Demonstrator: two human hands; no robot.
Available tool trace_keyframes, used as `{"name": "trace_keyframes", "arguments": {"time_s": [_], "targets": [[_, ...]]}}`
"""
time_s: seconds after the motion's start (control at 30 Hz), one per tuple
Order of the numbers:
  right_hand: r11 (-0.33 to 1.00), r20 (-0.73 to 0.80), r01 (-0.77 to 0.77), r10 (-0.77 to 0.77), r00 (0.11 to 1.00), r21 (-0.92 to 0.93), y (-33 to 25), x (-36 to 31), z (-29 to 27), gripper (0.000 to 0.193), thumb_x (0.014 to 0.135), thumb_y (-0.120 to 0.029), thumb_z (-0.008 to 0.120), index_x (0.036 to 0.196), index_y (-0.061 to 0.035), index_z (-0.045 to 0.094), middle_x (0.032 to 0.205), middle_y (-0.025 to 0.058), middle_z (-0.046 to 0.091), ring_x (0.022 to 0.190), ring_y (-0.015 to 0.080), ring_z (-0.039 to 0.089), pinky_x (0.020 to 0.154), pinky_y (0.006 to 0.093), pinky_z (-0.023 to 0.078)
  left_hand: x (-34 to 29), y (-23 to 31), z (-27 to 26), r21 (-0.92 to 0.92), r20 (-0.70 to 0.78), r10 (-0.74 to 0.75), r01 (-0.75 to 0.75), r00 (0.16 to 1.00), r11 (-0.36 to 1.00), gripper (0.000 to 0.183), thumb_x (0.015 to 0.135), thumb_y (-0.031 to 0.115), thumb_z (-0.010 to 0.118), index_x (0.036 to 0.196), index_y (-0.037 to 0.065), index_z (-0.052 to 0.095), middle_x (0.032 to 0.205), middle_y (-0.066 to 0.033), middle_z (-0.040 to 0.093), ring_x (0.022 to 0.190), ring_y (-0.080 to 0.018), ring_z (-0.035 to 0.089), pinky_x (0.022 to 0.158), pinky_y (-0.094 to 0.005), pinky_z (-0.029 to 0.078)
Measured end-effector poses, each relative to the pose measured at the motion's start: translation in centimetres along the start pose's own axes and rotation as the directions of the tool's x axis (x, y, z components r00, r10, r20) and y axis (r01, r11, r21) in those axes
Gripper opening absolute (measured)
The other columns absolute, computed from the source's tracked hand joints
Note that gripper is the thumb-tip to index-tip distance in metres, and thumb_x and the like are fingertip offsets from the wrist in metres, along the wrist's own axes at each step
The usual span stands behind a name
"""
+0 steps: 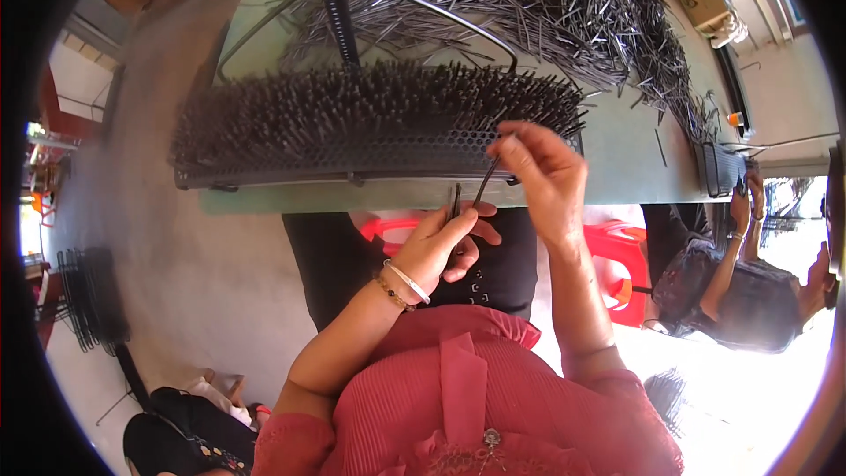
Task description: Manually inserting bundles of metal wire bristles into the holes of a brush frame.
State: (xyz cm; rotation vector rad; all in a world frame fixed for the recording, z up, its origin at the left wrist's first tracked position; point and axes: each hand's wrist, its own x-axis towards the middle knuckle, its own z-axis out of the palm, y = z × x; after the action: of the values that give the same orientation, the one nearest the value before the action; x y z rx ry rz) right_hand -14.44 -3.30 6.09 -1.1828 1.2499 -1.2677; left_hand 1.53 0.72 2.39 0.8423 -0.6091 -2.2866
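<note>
My left hand (445, 242) is closed round a few short dark rods (456, 203), their tips poking up past the thumb. Above and to its right, my right hand (546, 178) pinches one thin dark rod (486, 182) between thumb and fingers. That rod slants down, its lower end close to my left fingers. Just beyond both hands is a long black perforated rack (414, 148) at the table's near edge. Many similar rods (370, 101) stand densely upright in it. Whether the right-hand rod touches the rack cannot be told.
A large heap of loose dark rods (564, 0) covers the far part of the green table (621, 163). A bent metal frame (432, 7) rises behind the rack. At the right, a co-worker's hands (745, 203) are beside a smaller rack (718, 167). A red stool (617, 264) stands below.
</note>
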Motion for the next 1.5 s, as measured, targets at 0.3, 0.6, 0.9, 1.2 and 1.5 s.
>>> {"name": "trace_keyframes", "arguments": {"time_s": [0.3,0.6,0.9,1.2,1.5], "targets": [[0.814,-0.071,0.453,-0.509,0.858,-0.363,1.1,4.3,1.5,0.020,0.082,-0.001,0.065,0.102,0.0000,0.064,0.087,0.0097,0.067,0.076,0.0127,0.064,0.070,0.0241,0.050,2.0,-0.1,-1.4,-0.080,-0.012,0.035,-0.036,0.999,0.996,0.028,0.088,0.013,0.049,0.109,-0.003,0.055,0.091,-0.0094,0.059,0.073,-0.0131,0.054,0.060,-0.0267,0.046],[0.820,-0.041,0.418,-0.469,0.882,-0.390,1.9,4.4,2.1,0.019,0.081,-0.004,0.066,0.100,-0.0019,0.065,0.084,0.0099,0.067,0.073,0.0190,0.062,0.069,0.0282,0.050,0.4,0.7,-0.8,-0.033,-0.024,-0.109,0.109,0.994,0.994,0.031,0.095,0.024,0.044,0.118,0.003,0.049,0.100,-0.0116,0.059,0.087,-0.0191,0.060,0.069,-0.0345,0.054],[0.440,0.247,0.584,-0.613,0.750,-0.682,1.9,4.5,2.0,0.019,0.078,-0.007,0.065,0.097,-0.0054,0.066,0.098,0.0055,0.060,0.088,0.0226,0.055,0.078,0.0339,0.039,-0.2,1.0,-0.8,-0.069,-0.022,-0.055,0.053,0.998,0.996,0.037,0.097,0.031,0.042,0.120,0.003,0.047,0.102,-0.0130,0.060,0.091,-0.0221,0.062,0.074,-0.0333,0.054],[0.440,0.229,0.565,-0.610,0.759,-0.698,1.9,4.3,1.9,0.018,0.080,-0.004,0.061,0.097,-0.0035,0.065,0.100,0.0059,0.060,0.091,0.0231,0.055,0.079,0.0340,0.038,-0.1,1.1,-1.5,-0.018,0.065,0.059,-0.058,0.996,0.998,0.037,0.099,0.030,0.038,0.121,0.002,0.045,0.101,-0.0164,0.061,0.084,-0.0199,0.064,0.071,-0.0292,0.052],[0.467,0.260,0.563,-0.564,0.784,-0.682,1.9,4.4,2.1,0.017,0.081,-0.002,0.057,0.096,-0.0031,0.064,0.100,0.0059,0.061,0.094,0.0236,0.054,0.083,0.0340,0.036,0.0,0.2,-2.8,-0.074,0.064,0.123,-0.119,0.990,0.990,0.036,0.099,0.028,0.037,0.123,0.002,0.043,0.094,-0.0156,0.062,0.055,-0.0078,0.046,0.045,-0.0193,0.035]]}}
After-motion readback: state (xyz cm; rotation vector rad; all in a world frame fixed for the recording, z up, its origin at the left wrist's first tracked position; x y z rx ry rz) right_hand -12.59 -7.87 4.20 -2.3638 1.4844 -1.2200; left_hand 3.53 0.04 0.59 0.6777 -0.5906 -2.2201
